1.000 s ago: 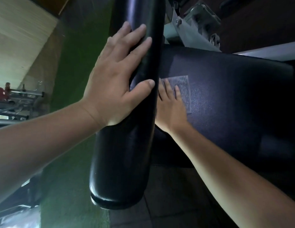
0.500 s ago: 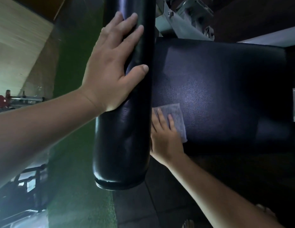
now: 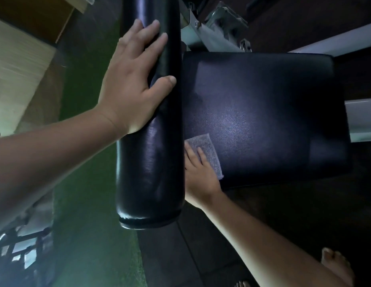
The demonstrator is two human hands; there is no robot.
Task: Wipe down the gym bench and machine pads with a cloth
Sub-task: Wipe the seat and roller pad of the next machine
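A black cylindrical roller pad (image 3: 150, 154) runs top to bottom through the middle of the head view. My left hand (image 3: 133, 83) lies flat against its left side, fingers spread, holding nothing. Behind it, to the right, is a wide black seat pad (image 3: 269, 112). My right hand (image 3: 199, 175) presses a small grey cloth (image 3: 207, 152) flat on the seat pad's near left corner, fingers stretched over the cloth. Part of that hand is hidden behind the roller.
White metal frame parts (image 3: 213, 32) of the machine sit above the seat pad, and a white bar (image 3: 360, 119) juts in at the right. Green turf (image 3: 91, 235) covers the floor on the left, dark tiles (image 3: 180, 255) below. A bare foot (image 3: 335, 266) shows at bottom right.
My right hand has slid the cloth toward me, from the seat pad's middle left down to its near corner. My left hand stays on the roller pad.
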